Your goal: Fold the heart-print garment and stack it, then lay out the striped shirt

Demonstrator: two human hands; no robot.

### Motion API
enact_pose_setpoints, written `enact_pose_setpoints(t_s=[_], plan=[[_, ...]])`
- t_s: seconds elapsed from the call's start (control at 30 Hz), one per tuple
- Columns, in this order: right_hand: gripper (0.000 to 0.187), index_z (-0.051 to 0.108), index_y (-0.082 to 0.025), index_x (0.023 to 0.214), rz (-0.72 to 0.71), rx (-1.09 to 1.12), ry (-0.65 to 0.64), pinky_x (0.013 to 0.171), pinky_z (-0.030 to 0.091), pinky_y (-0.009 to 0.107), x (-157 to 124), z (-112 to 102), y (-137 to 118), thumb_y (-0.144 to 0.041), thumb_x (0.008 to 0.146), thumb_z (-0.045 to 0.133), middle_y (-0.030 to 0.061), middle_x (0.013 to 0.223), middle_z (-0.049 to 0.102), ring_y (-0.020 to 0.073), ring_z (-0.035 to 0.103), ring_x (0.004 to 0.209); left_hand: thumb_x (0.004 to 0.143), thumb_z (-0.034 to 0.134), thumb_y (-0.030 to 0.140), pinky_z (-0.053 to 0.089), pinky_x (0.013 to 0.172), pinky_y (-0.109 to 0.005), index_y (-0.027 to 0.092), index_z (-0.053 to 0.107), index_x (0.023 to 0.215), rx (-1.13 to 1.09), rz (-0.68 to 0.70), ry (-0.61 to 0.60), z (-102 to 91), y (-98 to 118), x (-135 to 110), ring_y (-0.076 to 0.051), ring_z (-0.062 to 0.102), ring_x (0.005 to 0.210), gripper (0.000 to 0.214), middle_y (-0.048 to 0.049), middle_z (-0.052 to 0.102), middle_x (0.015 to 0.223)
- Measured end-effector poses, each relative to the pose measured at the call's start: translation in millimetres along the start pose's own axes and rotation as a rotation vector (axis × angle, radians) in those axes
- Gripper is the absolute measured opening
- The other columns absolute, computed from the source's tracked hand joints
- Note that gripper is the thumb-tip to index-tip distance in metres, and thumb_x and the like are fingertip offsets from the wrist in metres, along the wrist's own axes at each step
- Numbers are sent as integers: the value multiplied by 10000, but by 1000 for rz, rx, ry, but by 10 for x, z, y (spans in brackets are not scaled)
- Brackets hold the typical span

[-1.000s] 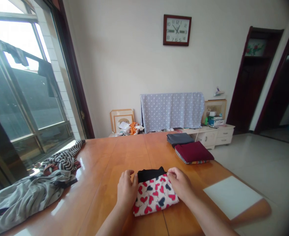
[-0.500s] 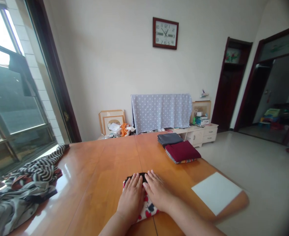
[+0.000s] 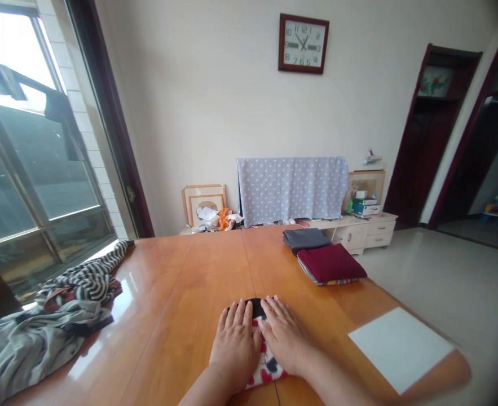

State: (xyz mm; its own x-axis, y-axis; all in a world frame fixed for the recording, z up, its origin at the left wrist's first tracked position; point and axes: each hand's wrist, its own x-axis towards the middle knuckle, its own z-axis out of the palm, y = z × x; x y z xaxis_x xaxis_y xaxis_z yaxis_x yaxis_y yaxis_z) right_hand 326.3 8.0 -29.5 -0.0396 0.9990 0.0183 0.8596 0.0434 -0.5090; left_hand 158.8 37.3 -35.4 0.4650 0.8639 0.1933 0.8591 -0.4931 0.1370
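Under both my hands lies a folded garment (image 3: 267, 369), white with red hearts and black patches, with a black band along its far edge. My left hand (image 3: 237, 344) rests flat on its left side, fingers stretched out. Flat on the right side lies my right hand (image 3: 286, 337), its fingers pointing away from me. The two thumbs are close together over the cloth. Much of the garment is hidden beneath the hands.
Folded maroon cloth (image 3: 332, 264) and dark grey cloth (image 3: 305, 239) lie at the table's far right. A white sheet (image 3: 401, 348) is near the right edge. Loose clothes, striped (image 3: 90, 279) and grey (image 3: 41, 344), are heaped at the left on the wooden table (image 3: 181, 293).
The view has turned a little to the left, so the room has shifted right in the picture. Both hands stay flat on the garment, with hardly any movement over it.
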Motion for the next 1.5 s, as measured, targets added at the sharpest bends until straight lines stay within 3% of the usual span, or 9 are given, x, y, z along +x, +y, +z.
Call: enact_pose_setpoints(t_s=[0.3, 0.47, 0.63, 0.73, 0.87, 1.07, 1.27, 1.4, 1.5], plan=[[675, 358, -201, 1597, -10, 199, 10, 1283, 58, 430, 30, -22, 75, -539, 1011, 356, 59, 1699, 221, 239, 108, 1584, 1018, 309, 498, 211, 1265, -524, 164, 426, 1564, -38, 2, -13, -36, -19, -4, -304, 255, 1550, 651, -104, 295, 1662], [687, 524, -169, 1471, 142, 827, 244, 1212, 318, 438, -104, -192, 289, -618, 954, 468, 133, 1567, 481, 257, 425, 1463, 997, 402, 503, 232, 1249, -564, 135, 451, 1542, -90, 34, 49, -269, 8, -97, -336, 265, 1543, 660, -143, 354, 1639], [588, 694, -172, 1178, 253, 1148, 357, 1067, 486, 451, -342, -275, 455, -641, 825, 661, 147, 1268, 712, 308, 645, 1230, 942, 523, 457, 258, 1261, -511, 210, 529, 1488, -229, 244, 100, -365, 257, -364, -306, 370, 1496, 599, -90, 478, 1579], [551, 709, -173, 1112, 246, 1219, 358, 1041, 505, 434, -459, -282, 432, -634, 810, 690, 141, 1194, 739, 307, 664, 1199, 819, 637, 370, 306, 1244, -499, 215, 525, 1497, -259, 280, 3, -317, 453, -464, -336, 380, 1486, 704, -83, 433, 1607], [539, 718, -171, 1065, 209, 1252, 356, 1035, 510, 431, -540, -268, 388, -640, 800, 705, 136, 1161, 748, 308, 669, 1190, 803, 546, 248, 309, 1237, -498, 160, 535, 1488, -188, 201, -34, -272, 623, -440, -343, 384, 1483, 691, -111, 443, 1597], [563, 716, -165, 1081, 219, 1305, 379, 1046, 508, 418, -595, -227, 373, -659, 811, 691, 144, 1215, 733, 297, 660, 1215, 790, 483, 145, 425, 1102, -521, 158, 677, 1287, -193, 170, -35, -387, 702, -280, -373, 544, 1326, 534, -172, 643, 1387], [584, 700, -177, 1135, 250, 1342, 352, 1057, 506, 411, -628, -272, 365, -666, 816, 697, 133, 1302, 695, 297, 650, 1220, 888, 572, 375, 511, 842, -372, 229, 665, 829, -747, -80, 14, -724, 522, -8, -266, 694, 854, 183, -63, 732, 835], [621, 653, -211, 1253, 271, 1447, 328, 1113, 463, 413, -599, -261, 291, -671, 837, 680, 124, 1432, 617, 287, 574, 1332, 858, 633, 338, 562, 756, -352, 184, 648, 915, -1487, -442, -4, -1042, 408, 165, -248, 725, 770, 165, -65, 738, 807], [638, 639, -235, 1306, 215, 1669, 203, 1111, 464, 420, -589, -284, 97, -713, 888, 572, 111, 1437, 622, 275, 566, 1348, 863, 645, 371, 599, 803, -438, 144, 637, 1071, -1887, -687, -187, -1187, 373, 182, -297, 758, 826, 308, -119, 767, 889]])
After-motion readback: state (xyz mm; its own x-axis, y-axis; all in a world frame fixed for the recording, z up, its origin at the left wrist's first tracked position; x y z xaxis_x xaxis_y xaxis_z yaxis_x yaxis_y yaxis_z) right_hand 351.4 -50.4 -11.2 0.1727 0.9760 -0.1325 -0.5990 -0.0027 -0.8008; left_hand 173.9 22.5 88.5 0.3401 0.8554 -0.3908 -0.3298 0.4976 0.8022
